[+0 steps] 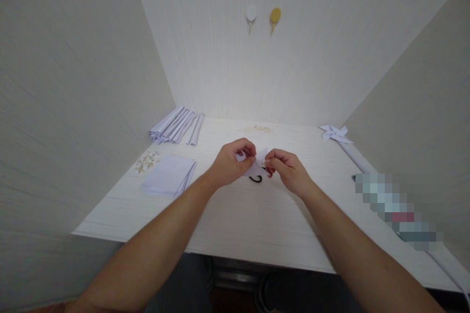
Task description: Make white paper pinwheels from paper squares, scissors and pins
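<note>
Both of my hands meet over the middle of the white table point(235, 220). My left hand point(231, 161) pinches one side of a small folded white paper piece point(258, 160). My right hand point(288, 170) pinches the other side, fingers closed. Just under the paper a small black curved object point(256, 179) lies on the table, mostly hidden by the paper and my fingers.
A stack of white paper sheets point(169, 175) lies at the left, with small pale bits point(147, 161) beside it. Several rolled paper strips point(178, 126) sit at the back left. A paper pinwheel point(335, 133) on a stick lies at the right. Two wall hooks point(263, 16) hang above.
</note>
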`<state>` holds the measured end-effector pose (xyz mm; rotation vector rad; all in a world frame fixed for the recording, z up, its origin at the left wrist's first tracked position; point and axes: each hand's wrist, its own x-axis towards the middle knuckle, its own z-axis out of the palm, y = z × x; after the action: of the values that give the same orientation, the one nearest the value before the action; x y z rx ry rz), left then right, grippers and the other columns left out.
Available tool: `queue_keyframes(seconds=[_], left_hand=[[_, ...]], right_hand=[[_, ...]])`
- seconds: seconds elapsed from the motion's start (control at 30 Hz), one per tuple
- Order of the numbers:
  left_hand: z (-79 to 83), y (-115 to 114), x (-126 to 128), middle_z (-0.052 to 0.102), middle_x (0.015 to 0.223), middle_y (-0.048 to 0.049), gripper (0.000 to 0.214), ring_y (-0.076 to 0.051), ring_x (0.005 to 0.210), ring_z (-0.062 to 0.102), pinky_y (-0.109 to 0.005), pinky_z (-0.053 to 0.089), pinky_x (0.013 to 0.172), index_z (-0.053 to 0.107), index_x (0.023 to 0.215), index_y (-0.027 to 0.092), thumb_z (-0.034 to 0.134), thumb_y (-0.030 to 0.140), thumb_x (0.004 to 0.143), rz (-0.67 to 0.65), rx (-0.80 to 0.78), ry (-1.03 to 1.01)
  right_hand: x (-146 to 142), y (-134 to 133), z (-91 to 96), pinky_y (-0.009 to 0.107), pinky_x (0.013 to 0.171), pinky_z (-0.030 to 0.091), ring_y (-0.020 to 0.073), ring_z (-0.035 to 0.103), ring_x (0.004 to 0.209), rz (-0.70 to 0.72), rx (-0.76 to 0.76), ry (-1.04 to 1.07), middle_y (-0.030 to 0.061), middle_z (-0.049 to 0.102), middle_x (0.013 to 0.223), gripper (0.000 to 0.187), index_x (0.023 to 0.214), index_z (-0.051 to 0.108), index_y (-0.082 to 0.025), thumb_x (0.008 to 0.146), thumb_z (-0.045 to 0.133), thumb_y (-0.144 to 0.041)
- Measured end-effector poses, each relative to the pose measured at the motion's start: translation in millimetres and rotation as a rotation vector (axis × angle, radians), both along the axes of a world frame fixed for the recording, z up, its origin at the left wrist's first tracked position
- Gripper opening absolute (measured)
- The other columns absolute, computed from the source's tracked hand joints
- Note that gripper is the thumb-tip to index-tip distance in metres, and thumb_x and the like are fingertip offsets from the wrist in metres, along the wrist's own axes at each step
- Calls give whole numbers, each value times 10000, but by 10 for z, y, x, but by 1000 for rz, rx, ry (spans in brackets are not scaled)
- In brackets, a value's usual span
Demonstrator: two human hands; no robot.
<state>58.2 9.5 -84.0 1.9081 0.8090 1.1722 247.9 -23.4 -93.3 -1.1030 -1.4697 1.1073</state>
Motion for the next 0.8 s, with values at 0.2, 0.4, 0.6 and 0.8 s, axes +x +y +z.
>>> queue_keyframes(seconds=[0.2, 0.4, 0.6, 0.8], left_hand=[[-13, 2, -1, 655, 769, 3, 49, -133, 748, 583, -288, 432, 752, 629, 776, 182, 671, 168, 756, 20, 3, 0], [33, -46, 5, 672, 789, -10, 92, -141, 760, 596, -285, 450, 740, 651, 786, 179, 715, 185, 721, 33, -21, 3], [17, -17, 14, 676, 799, -10, 110, -136, 764, 600, -288, 458, 762, 656, 797, 177, 706, 150, 702, 26, -45, -38], [-3, 7, 22, 712, 837, -28, 141, -148, 808, 627, -304, 472, 809, 690, 807, 173, 660, 100, 689, 25, -82, -78]], right_hand=[[-15, 6, 11, 307, 579, 396, 134, 497, 540, 33, -46, 80, -31, 561, 548, 162, 624, 590, -199, 738, 645, -300], [-13, 6, 19, 311, 595, 389, 138, 496, 556, 35, -37, 84, -38, 540, 543, 159, 632, 589, -204, 744, 644, -303], [-9, 10, -5, 310, 603, 373, 135, 485, 563, 7, 6, 34, -33, 565, 559, 166, 647, 593, -203, 761, 643, -312], [-12, 0, 2, 304, 597, 375, 139, 489, 578, -17, 19, 22, -35, 558, 571, 167, 654, 593, -206, 764, 652, -317]])
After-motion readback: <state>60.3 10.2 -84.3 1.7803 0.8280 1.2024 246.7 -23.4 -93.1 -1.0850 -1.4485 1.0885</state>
